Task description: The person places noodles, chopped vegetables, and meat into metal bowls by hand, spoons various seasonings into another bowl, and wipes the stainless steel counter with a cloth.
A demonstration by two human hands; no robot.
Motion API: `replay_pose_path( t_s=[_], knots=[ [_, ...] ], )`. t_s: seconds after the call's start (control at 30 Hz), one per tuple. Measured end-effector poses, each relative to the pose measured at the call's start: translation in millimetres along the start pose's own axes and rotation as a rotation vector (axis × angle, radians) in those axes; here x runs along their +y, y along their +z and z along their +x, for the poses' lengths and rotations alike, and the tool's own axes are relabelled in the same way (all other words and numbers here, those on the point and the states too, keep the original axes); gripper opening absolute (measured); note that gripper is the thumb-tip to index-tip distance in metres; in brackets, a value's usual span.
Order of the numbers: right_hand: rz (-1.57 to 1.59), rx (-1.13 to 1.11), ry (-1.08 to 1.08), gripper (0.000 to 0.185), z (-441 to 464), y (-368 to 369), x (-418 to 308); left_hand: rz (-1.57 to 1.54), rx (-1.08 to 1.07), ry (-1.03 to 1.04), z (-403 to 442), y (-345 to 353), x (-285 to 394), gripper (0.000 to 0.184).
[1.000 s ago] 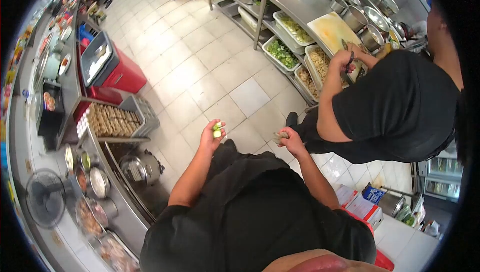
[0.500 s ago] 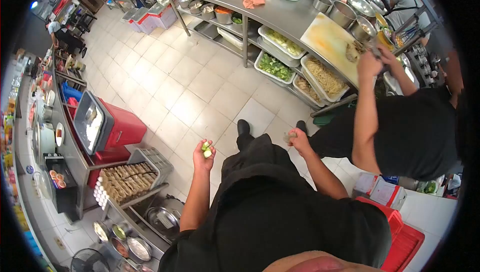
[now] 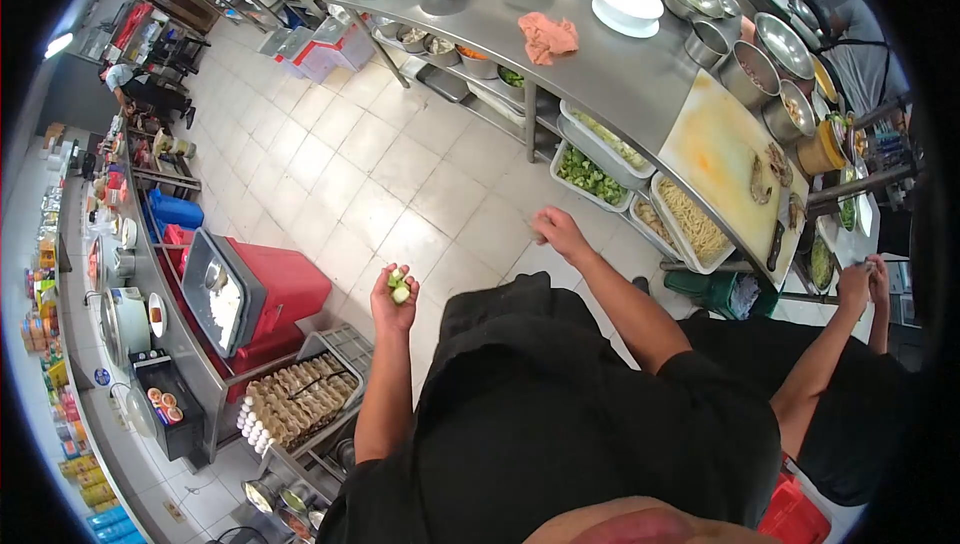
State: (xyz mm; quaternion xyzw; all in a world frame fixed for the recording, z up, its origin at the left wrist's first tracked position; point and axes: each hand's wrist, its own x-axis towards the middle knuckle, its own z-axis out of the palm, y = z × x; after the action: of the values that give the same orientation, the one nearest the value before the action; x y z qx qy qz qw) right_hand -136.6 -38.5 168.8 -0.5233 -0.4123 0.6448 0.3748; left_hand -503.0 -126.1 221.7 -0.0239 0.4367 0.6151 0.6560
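Pale green cut vegetable pieces (image 3: 400,288) rest in my left hand (image 3: 392,310), which is held palm up with its fingers curled around them. My right hand (image 3: 562,232) is lifted out over the tiled floor, fingers closed. Something small and greyish shows at its fingertips, too blurred to name. Neither hand touches a table. Nearest to my left hand are the egg trays (image 3: 305,394) and the red bin (image 3: 285,289). Beyond my right hand stand the white tubs of noodles (image 3: 692,224) and chopped green vegetables (image 3: 588,176) under the steel table.
On the steel table (image 3: 620,74) lie a pink cloth (image 3: 547,38), white plates (image 3: 627,6), steel bowls and a cutting board (image 3: 715,144) with shrimp (image 3: 762,176) and a knife (image 3: 776,244). A co-worker (image 3: 830,394) stands close on my right. A counter runs along the left.
My view has turned right and moved forward. My right hand has reached further out. The co-worker's hands have left the cutting board and are now lower right. My left hand keeps the vegetable pieces.
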Motion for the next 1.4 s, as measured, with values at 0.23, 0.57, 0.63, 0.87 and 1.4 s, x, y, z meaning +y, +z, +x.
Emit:
replay_pose_path(
  t_s=[0.23, 0.57, 0.63, 0.87, 1.4],
  knots=[
    [0.259, -0.011, -0.024, 0.020, 75, 14, -102, 0.013, -0.006, -0.090, 78, 75, 5, 0.019],
    [0.399, 0.293, -0.048, 0.017, 116, -30, -152, 0.118, -0.150, -0.273, 233, 179, 32, 0.019],
    [0.470, 0.372, -0.074, 0.014, 125, -36, -174, 0.109, -0.177, -0.303, 264, 208, 43, 0.019],
    [0.395, 0.701, -0.258, 0.016, 210, -94, -279, 0.130, -0.326, -0.377, 381, 306, 73, 0.021],
    [-0.788, 1.429, -0.654, 0.020, 516, -403, -439, 0.200, -0.178, -0.272, 451, 414, 124, 0.022]
  ],
)
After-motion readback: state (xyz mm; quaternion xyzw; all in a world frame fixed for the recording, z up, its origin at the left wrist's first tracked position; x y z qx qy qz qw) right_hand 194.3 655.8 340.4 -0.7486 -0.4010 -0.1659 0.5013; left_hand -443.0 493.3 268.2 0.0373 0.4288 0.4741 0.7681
